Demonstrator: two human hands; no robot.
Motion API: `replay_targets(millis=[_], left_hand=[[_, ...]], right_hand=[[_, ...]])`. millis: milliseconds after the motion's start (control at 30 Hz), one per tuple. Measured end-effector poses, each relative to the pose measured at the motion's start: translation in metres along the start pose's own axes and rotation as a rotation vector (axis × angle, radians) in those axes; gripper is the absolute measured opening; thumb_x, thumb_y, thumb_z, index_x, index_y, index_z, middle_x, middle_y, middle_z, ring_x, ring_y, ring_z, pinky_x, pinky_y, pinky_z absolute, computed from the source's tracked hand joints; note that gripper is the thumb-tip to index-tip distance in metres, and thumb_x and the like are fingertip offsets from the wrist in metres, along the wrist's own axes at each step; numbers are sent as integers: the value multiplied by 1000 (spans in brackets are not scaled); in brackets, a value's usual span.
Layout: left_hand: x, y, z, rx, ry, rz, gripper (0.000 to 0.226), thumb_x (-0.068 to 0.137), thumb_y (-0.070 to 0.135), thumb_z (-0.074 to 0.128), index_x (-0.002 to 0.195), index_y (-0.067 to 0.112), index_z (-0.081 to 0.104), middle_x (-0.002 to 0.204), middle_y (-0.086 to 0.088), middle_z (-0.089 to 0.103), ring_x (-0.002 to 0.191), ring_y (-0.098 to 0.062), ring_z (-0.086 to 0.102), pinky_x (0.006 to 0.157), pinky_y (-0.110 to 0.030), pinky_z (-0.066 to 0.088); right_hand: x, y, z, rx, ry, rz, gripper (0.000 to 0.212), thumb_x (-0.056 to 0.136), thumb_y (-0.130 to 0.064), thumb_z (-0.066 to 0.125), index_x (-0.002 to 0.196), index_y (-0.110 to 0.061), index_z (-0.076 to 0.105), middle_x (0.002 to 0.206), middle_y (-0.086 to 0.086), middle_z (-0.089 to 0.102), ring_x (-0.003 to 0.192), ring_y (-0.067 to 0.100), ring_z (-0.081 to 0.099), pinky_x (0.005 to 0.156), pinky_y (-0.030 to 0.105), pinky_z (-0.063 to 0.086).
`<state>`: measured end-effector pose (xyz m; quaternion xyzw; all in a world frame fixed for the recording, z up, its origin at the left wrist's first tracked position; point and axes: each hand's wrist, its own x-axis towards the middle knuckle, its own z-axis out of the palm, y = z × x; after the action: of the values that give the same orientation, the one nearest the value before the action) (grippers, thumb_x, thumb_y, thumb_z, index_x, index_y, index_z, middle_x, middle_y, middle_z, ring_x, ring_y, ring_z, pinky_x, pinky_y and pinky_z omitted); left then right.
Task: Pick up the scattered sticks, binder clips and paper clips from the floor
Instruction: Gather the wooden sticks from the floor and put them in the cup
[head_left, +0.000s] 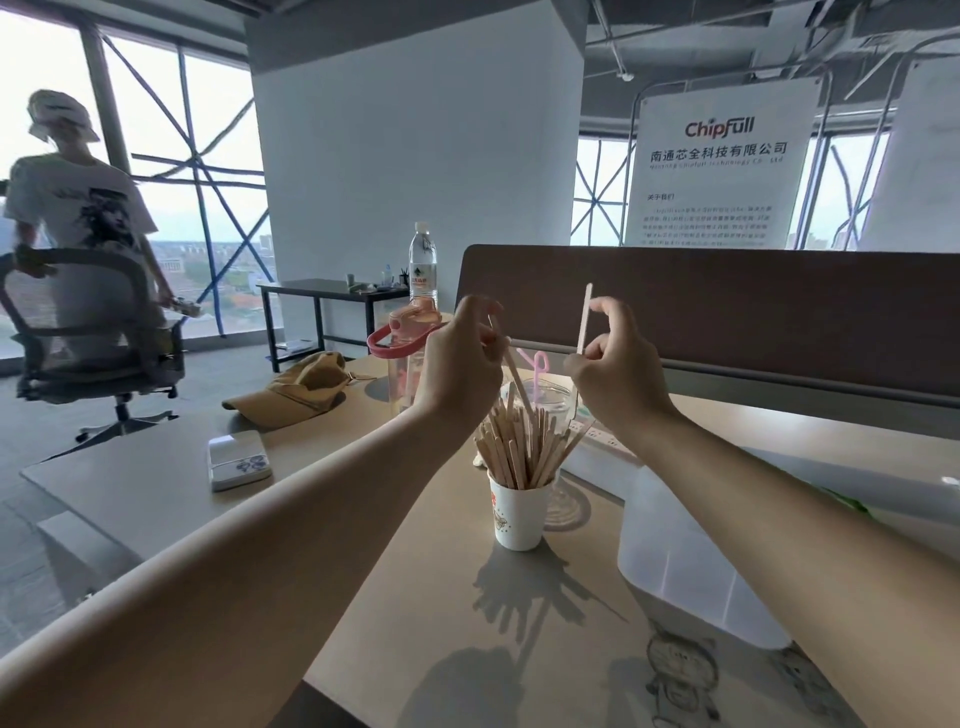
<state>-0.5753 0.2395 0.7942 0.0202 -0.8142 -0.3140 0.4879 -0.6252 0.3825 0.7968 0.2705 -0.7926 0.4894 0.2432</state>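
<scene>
A white paper cup stands on the tan desk, packed with several wooden sticks fanning upward. My left hand is raised above the cup and pinches one stick that slants down toward the bundle. To its right, my right hand pinches another stick, held upright above the cup. No binder clips or paper clips show in view.
A translucent plastic box sits right of the cup. Behind the cup are a pink-lidded bottle, a water bottle, a tan cap, a small white device and a brown partition. A person stands by an office chair at left.
</scene>
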Motion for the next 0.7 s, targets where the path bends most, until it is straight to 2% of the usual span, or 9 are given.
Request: replay_targets(millis=[100,200,267,333,400,533,567,633,700], left_hand=[[-6,-11,5,71,-134,-23,23,85,3,67,107,9,66,99,-5,72,83,-11,67,66,-14,53],[-10,-20,9,195,-236,25,16,83,9,71,99,9,73,95,-5,74,81,-14,69,76,-34,58],[-14,-23,11,260,-292,38,16,85,13,69,99,10,75,97,-5,74,84,-17,69,81,-35,57],[-18,-26,12,293,-321,8,18,87,19,67,100,12,76,100,-4,73,88,-18,67,83,-34,55],[-19,-29,14,294,-326,-28,21,88,24,64,100,11,76,101,-5,72,89,-19,65,81,-35,55],[-22,-28,12,219,-280,-52,23,93,25,59,107,12,72,113,-2,67,98,-12,58,81,-23,46],[-22,-27,11,183,-251,-63,24,94,24,57,112,15,70,118,-1,64,101,-13,57,81,-22,45],[-24,-26,12,107,-211,-115,28,96,26,54,121,19,63,128,-2,58,106,-16,58,80,-21,47],[-26,-24,14,57,-205,-163,33,98,27,50,129,18,56,132,-4,56,110,-18,59,80,-23,49]], right_hand=[[4,4,6,-24,-25,23,40,83,-10,61,122,-9,50,82,4,64,73,18,60,67,23,42],[5,10,14,-64,-68,62,12,79,-14,64,90,-8,65,81,7,70,75,25,67,62,27,52],[5,13,19,-58,-97,111,11,80,-19,63,80,-10,69,78,3,70,76,23,67,62,28,54],[4,15,22,-106,-143,114,17,81,-21,63,75,-8,70,77,-1,67,75,20,63,54,23,43],[1,18,25,-223,-187,94,18,81,-23,64,72,-9,71,74,3,65,74,22,58,52,23,36],[-5,27,35,-443,-245,45,21,81,-31,60,86,-15,72,90,7,66,90,30,57,74,31,47],[-6,28,36,-370,-240,58,23,80,-32,62,95,-16,69,97,6,64,93,29,57,77,33,49],[-7,26,35,-158,-168,53,42,79,-28,68,118,-17,55,112,4,56,102,24,55,82,33,50],[-9,24,31,-84,-106,-38,57,83,-22,68,135,-20,43,129,3,52,114,20,53,89,28,45]])
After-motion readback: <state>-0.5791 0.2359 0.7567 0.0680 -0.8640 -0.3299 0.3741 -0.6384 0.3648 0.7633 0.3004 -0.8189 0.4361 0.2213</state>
